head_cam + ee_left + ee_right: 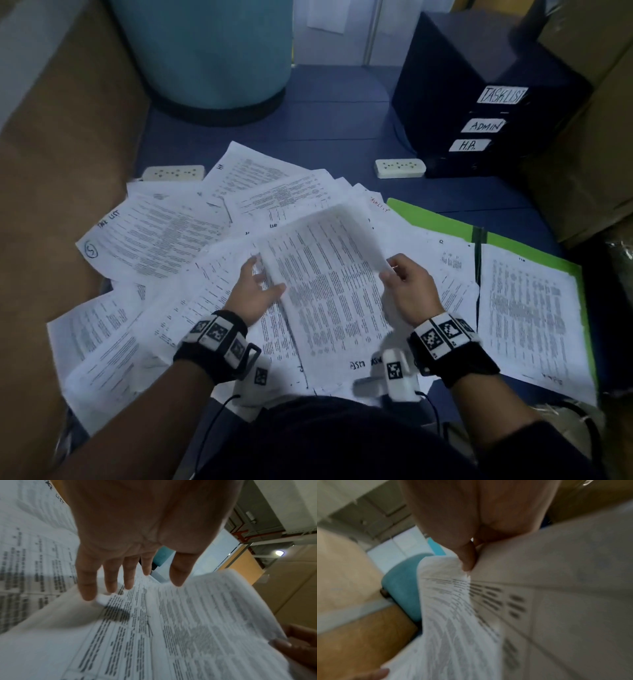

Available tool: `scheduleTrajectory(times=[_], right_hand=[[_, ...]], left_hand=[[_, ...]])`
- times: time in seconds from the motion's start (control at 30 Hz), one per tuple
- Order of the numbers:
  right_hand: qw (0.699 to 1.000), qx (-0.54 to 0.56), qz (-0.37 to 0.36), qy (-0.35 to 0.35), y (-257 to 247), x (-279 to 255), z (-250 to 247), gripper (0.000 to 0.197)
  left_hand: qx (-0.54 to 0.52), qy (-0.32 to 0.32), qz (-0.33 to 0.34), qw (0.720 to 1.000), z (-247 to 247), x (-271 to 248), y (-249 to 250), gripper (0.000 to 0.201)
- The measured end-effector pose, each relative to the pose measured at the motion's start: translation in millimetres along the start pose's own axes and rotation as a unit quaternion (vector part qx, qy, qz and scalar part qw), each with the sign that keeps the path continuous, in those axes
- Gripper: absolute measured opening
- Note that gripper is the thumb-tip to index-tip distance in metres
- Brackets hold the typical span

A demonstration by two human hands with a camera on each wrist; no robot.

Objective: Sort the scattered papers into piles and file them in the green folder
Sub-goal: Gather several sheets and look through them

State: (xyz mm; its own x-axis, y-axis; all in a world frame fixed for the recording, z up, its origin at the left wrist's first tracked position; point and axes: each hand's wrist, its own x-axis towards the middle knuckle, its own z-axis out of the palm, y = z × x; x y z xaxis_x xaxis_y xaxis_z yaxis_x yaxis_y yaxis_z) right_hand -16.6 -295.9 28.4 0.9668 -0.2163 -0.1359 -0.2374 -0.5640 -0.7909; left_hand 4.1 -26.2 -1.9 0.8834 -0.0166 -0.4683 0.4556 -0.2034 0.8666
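Two power strips and a blue drum flank scattered papers.

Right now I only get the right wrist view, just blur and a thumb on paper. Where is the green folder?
Observer: The green folder lies open on the blue surface, to the right of the right hand, with printed sheets on both halves.
Operator: What is the other hand doing?
Observer: The left hand is spread open, touching the left edge of the lifted sheet that the right hand pinches.
Operator: Any labels to sort by?
Observer: A dark file box at far right reads TASKLIST, ADMIN, H.R.
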Motion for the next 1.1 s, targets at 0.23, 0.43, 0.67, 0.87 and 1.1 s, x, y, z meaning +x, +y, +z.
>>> scheduleTrajectory(times=[0.23,0.43,0.67,0.87,1.1], right_hand=[[0.984,0.155,0.05,-0.066,-2,23,15,0.024],[0.984,-0.123,0.101,-0.074,10,69,39,0.044],[0.903,-0.392,0.117,-0.131,17,90,71,0.073],[0.906,-0.384,0.14,-0.113,31,86,78,0.077],[0.927,-0.312,0.202,-0.051,57,66,70,0.117]], left_hand=[[-0.023,0.07,0.076,0.994,-7,11,21,0.037],[0.113,0.167,0.079,0.976,-25,11,21,0.012],[0.021,0.147,0.01,0.989,-34,15,7,0.017],[0.031,0.156,0.011,0.987,-31,16,3,0.019],[0.052,0.164,0.022,0.985,-29,12,7,0.013]])
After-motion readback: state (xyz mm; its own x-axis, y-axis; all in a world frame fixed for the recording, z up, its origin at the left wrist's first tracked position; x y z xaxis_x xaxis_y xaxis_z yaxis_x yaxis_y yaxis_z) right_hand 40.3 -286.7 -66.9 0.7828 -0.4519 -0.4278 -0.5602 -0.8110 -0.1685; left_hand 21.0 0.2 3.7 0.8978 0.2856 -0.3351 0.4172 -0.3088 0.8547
